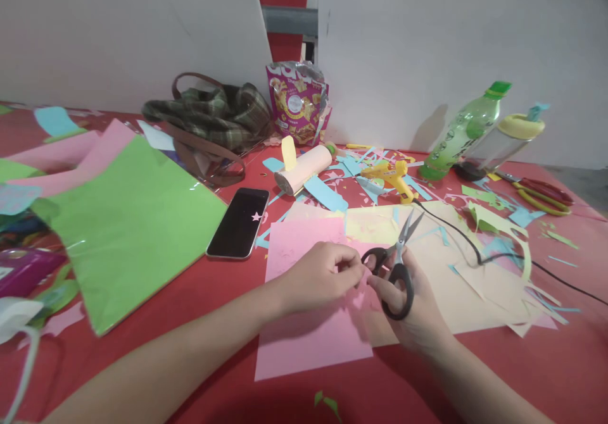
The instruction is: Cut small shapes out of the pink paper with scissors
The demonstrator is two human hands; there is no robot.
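Note:
My left hand [327, 275] is closed, its fingertips pinching a small piece of pink paper [361, 291]. Beside it, my right hand [411, 297] has the black-handled scissors [401, 253] around its fingers, blades parted and pointing away from me. The right thumb and a fingertip also meet at the edge of the pink piece. Beneath both hands lies a sheet of pink paper [299, 342], partly over a cream sheet [456, 272]. A tiny pink star [256, 216] rests on the black phone [238, 224] to the left.
A yellow glue gun [392, 177] trails a black cord rightward. Behind the hands is a paper-covered tube [304, 169] with blue and yellow flaps. Green paper [137, 221] lies left; a green bottle [465, 130], a clear jar [498, 142] and pliers [546, 196] are right. Paper scraps surround them.

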